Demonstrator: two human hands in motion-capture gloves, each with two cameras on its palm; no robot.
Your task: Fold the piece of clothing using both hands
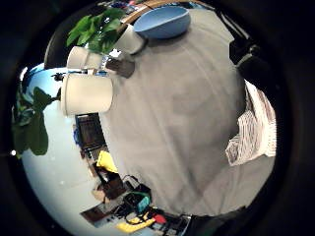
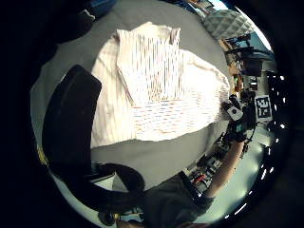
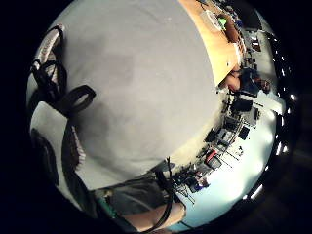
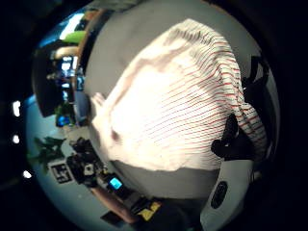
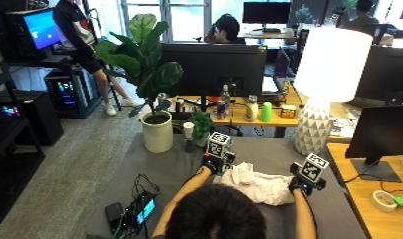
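At centre frame in the outside view, the left hand (image 5: 211,163) is set at the striped shirt's (image 5: 257,185) left edge, its grip apparently on cloth; the hold cannot be confirmed. At right, the right hand (image 5: 300,185) pinches the other edge. The rumpled shirt on the grey bench (image 5: 174,172) could be folded crooked if lifted unevenly.

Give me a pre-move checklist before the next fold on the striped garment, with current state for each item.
1. Garment on the grey table: ok.
2. Garment flat: not ok, bunched, one layer folded over in the left thumb side view.
3. Left hand at the garment's edge: ok.
4. Right hand at the opposite edge: ok.
5. Either hand gripping cloth: cannot tell.
6. Plant pot and lamp base apart from the garment: ok.
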